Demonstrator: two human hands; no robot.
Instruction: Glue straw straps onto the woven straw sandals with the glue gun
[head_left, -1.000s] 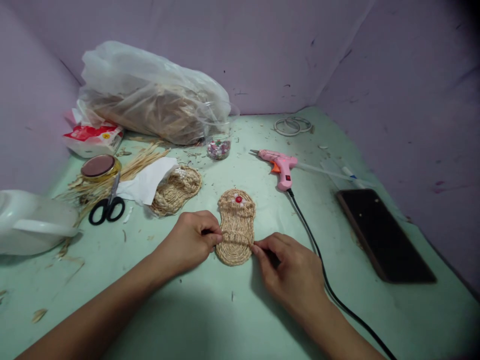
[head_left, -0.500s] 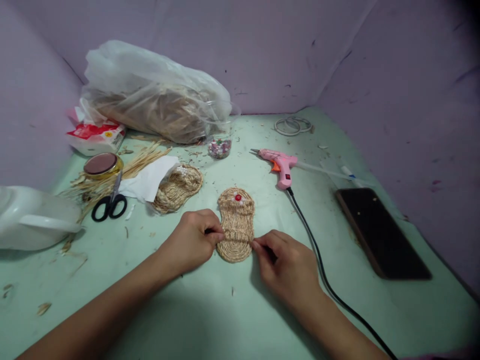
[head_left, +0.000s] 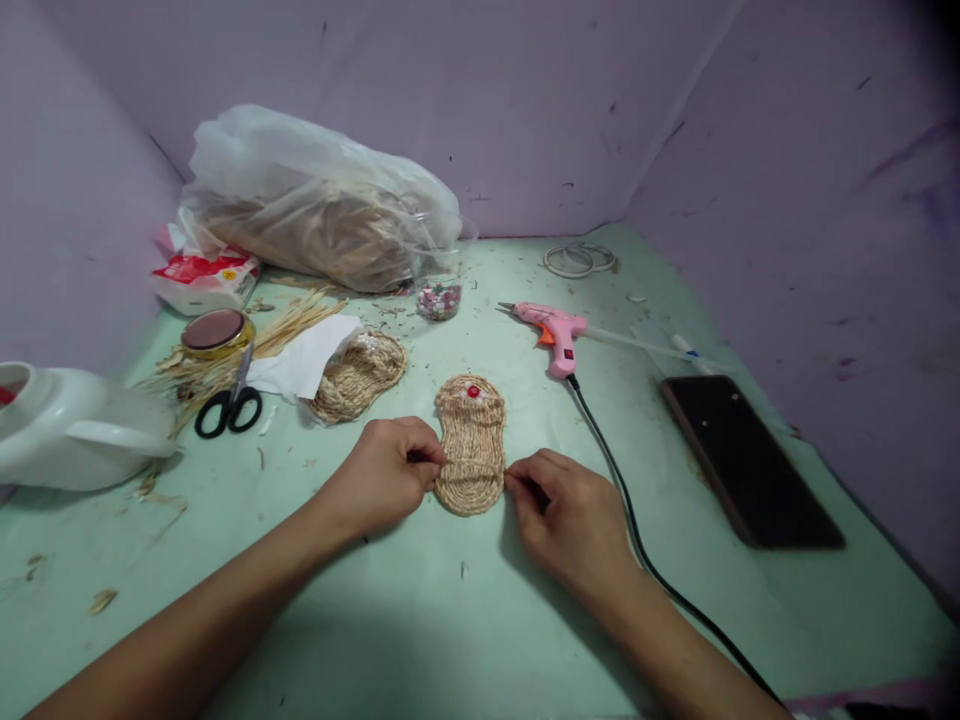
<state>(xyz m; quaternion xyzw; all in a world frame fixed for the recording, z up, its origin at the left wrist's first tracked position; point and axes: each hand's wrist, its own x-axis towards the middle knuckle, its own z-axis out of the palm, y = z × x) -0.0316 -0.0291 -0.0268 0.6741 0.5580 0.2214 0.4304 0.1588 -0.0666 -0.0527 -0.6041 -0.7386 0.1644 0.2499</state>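
A small woven straw sandal (head_left: 470,440) with a red bead at its toe lies flat on the pale green table (head_left: 420,620). My left hand (head_left: 382,475) pinches the sandal's left edge where a straw strap crosses it. On the opposite side my right hand (head_left: 574,525) pinches the right end of that strap. Both hands have their fingers closed and rest on the table. A second straw sandal (head_left: 358,375) lies farther back to the left, partly under a white tissue (head_left: 300,360).
A pink glue gun (head_left: 553,330) with a black cord (head_left: 637,550) lies right of the sandal, beside a dark phone (head_left: 750,460). Scissors (head_left: 231,400), loose straw (head_left: 225,350), a round tin (head_left: 214,332), a bead jar (head_left: 439,295), a straw-filled plastic bag (head_left: 322,215) and a white jug (head_left: 75,425) sit at left.
The view has shifted slightly, so everything sits a little higher and the jug shows more. Both hands keep their pinch on the sandal's sides.
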